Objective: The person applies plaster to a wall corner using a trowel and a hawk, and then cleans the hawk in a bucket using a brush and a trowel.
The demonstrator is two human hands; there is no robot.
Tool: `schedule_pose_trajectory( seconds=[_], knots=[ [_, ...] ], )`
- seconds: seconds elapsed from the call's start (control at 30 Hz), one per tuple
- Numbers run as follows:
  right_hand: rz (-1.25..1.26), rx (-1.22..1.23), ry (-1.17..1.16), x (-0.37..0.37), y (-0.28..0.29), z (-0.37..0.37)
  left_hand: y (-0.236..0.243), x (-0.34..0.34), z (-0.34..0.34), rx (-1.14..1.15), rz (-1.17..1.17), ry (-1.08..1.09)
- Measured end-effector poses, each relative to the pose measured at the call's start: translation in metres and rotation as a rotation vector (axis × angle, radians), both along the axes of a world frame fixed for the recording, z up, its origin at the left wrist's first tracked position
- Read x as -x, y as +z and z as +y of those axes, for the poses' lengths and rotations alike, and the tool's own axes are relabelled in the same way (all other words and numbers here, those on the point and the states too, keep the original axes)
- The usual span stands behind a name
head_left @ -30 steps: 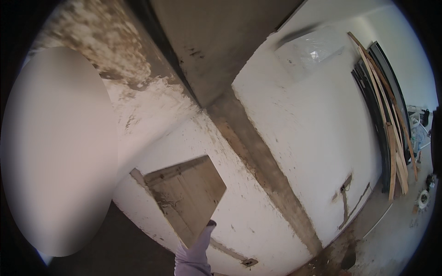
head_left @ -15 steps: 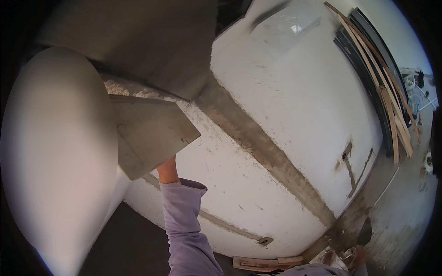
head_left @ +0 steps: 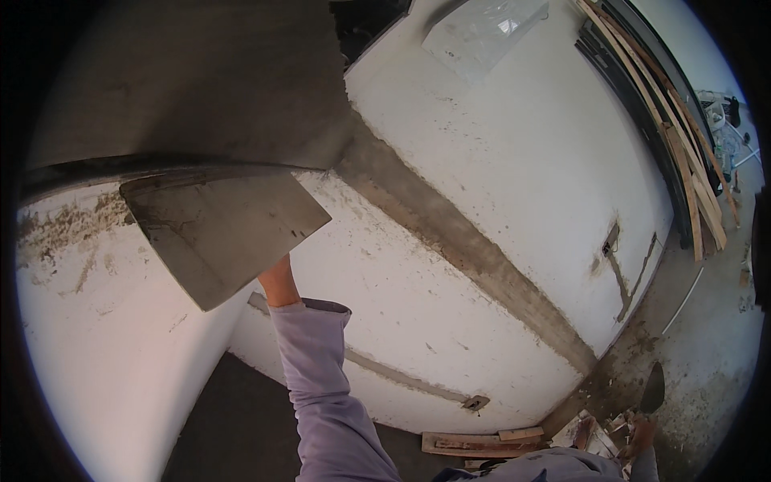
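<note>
My left hand, in a lilac sleeve, holds a square grey board smeared with mortar. Its fingers are mostly hidden behind the board. The board's upper edge lies along the dark seam below a grey plastered surface; I cannot tell whether it touches. At the lower right, my right hand grips a trowel with a dark pointed blade, low and apart from the board.
A white wall has grey patched strips and small boxes. Planks and dark panels lean at the right above a stained floor with assorted items. More boards lie at the bottom. A translucent sheet hangs at the top.
My left hand and the board have moved up and left toward the seam. My right hand with the trowel has come into view at the lower right. The view has shifted.
</note>
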State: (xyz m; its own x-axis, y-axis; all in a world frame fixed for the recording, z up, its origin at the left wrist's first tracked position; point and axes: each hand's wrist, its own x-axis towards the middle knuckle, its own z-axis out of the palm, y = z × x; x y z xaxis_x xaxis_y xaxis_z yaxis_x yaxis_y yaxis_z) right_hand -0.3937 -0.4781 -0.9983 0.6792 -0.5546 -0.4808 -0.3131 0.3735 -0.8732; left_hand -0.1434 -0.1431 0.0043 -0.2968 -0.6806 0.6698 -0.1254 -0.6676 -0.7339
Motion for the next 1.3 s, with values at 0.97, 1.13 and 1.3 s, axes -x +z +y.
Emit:
schedule_pose_trajectory(
  seconds=[0.97,1.13,1.3],
  knots=[
    [-1.709,0.621,0.418,-0.259,0.779,0.03,0.003,0.004,-0.016,0.222,0.377,-0.381],
    [-1.842,0.616,0.347,-0.292,0.835,0.054,0.009,0.006,-0.025,0.089,0.102,-0.192],
    [-1.896,0.613,0.293,-0.321,0.851,0.09,0.014,0.012,-0.026,0.025,-0.049,-0.088]
  ],
)
